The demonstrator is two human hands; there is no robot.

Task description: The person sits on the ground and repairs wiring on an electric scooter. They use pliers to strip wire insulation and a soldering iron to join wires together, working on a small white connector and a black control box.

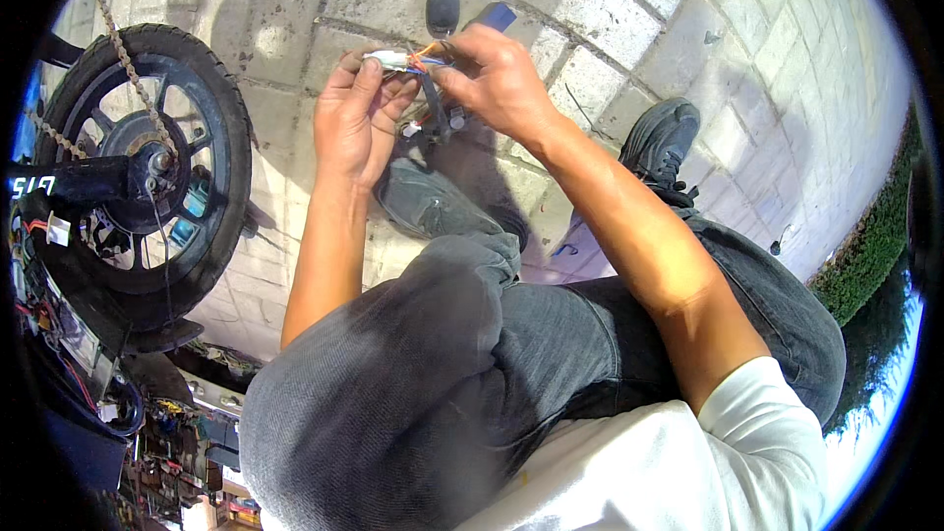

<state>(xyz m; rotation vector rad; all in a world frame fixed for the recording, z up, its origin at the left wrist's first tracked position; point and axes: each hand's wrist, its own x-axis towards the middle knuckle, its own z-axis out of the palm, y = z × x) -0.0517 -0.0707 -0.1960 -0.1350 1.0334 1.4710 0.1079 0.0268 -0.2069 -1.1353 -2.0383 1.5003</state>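
Note:
Between the thumb and fingers of my left hand point(356, 123) is a white plastic wire connector point(390, 60). Orange, red and blue wires point(425, 61) run out of its right side. My right hand point(500, 81) is closed on these wires close to the connector, its fingertips partly hidden. Below the hands hangs a black cable point(431, 103), and a small white plug point(411, 128) shows near its lower end. Just beyond my right hand is a dark blue block-shaped thing point(498, 16), partly covered by the fingers. A black oval object point(442, 10) lies beside it.
At left stands a motorbike wheel with a black tire point(241, 128) and a rusty chain point(125, 59). Loose wiring point(74, 374) hangs below it. Assorted tools and parts point(177, 462) crowd the lower left. Paving bricks point(733, 128) surround my shoe point(659, 138); a hedge point(865, 246) borders them.

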